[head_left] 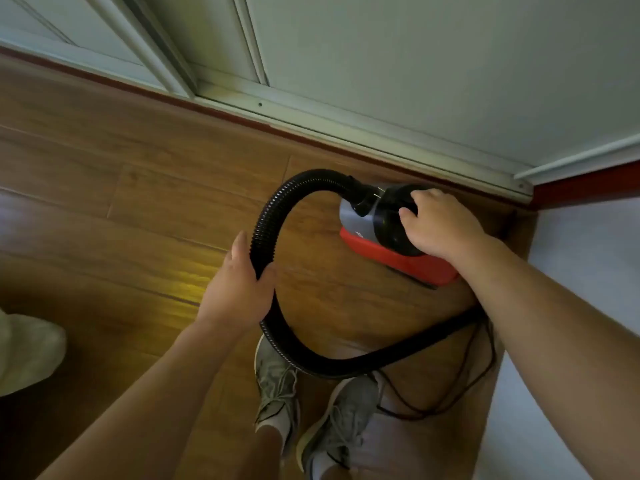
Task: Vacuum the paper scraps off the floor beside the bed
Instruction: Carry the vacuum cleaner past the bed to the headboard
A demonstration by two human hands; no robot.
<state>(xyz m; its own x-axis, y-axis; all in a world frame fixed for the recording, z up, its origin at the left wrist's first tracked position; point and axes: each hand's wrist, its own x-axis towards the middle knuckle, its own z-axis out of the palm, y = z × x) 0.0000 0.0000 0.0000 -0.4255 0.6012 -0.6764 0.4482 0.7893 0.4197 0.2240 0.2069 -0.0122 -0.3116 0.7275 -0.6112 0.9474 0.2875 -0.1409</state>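
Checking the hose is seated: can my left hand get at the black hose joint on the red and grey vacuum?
Probably yes: the way to the hose joint is open, but the left hand grips the black ribbed hose and must let go.

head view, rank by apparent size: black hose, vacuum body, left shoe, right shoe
1. black hose
2. vacuum body, partly under the right hand
3. left shoe and right shoe, alike; unranked

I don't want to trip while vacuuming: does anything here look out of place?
The thin black cord lies in loose loops on the floor beside the right shoe, where a foot could catch it. Nothing else stands out.
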